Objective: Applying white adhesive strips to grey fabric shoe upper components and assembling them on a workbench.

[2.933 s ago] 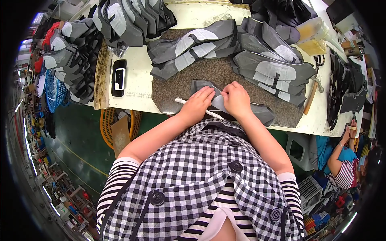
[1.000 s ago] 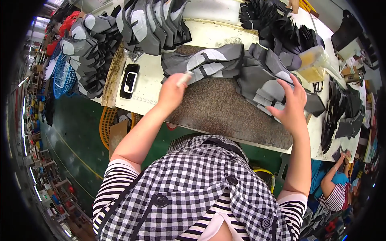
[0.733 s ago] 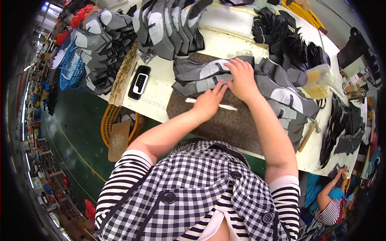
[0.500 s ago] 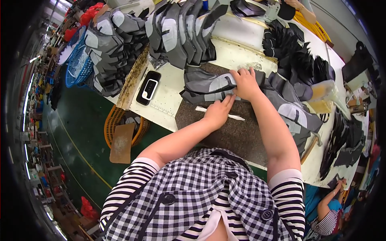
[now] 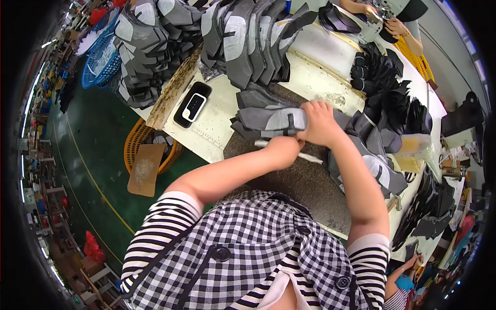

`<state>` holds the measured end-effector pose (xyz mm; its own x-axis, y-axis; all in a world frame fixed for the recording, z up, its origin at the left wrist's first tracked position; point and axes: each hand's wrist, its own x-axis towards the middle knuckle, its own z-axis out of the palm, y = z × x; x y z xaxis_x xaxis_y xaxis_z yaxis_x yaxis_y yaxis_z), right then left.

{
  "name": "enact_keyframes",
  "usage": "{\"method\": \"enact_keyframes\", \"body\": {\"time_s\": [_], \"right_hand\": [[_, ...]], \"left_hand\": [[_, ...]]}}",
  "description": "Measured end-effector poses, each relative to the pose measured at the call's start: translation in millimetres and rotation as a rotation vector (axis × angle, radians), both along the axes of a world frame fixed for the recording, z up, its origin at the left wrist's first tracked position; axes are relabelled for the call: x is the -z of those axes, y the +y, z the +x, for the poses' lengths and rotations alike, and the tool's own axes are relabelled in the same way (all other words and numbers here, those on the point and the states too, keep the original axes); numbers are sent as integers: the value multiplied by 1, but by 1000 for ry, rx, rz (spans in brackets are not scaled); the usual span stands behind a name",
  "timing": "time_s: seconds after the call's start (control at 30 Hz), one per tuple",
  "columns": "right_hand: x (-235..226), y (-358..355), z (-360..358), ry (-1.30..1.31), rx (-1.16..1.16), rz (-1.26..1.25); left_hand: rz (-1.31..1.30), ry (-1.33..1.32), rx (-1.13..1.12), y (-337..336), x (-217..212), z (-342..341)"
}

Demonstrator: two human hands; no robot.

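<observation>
A grey shoe-upper piece [image 5: 258, 120] with a pale patch and a dark strip lies across the brown work board [image 5: 248, 150] in front of me. My right hand [image 5: 320, 124] is closed around its right end, fingers over the top. Close below, my left hand [image 5: 284, 153] is curled near the piece's lower edge, its fingertips meeting the right thumb. What the left fingers pinch is hidden. Beneath the left hand runs a thin bundle of white strips [image 5: 311, 158], showing on both sides. Another grey piece [image 5: 253, 96] lies just behind.
Stacked grey uppers [image 5: 240, 46] stand at the back. A black phone-like device with a white unit [image 5: 192, 105] lies left. More uppers [image 5: 374, 160] lie right, beside black pieces [image 5: 382, 67]. An orange basket [image 5: 135, 147] sits below the table's left edge. A co-worker's hands [image 5: 395, 27] work far right.
My left hand's fingers have gone from lying on the piece to curling in toward the right hand. The right hand has closed more on the piece's end. The view has shifted slightly.
</observation>
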<state>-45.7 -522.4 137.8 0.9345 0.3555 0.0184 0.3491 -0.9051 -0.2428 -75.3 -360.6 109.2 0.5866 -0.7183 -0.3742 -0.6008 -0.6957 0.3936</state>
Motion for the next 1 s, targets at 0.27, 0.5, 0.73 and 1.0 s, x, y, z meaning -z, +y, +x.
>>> {"method": "enact_keyframes", "body": {"time_s": [0.27,0.5,0.73,1.0], "right_hand": [[-3,15,-54,-46,-117,323],[-18,22,-64,-89,-34,303],[-48,56,-98,-141,-202,233],[-82,76,-179,-135,-517,191]], "left_hand": [[-549,-337,-234,65,-41,26],[-457,220,-238,63,-16,60],[-334,34,-528,51,3,94],[-207,-300,-735,64,56,112]]}}
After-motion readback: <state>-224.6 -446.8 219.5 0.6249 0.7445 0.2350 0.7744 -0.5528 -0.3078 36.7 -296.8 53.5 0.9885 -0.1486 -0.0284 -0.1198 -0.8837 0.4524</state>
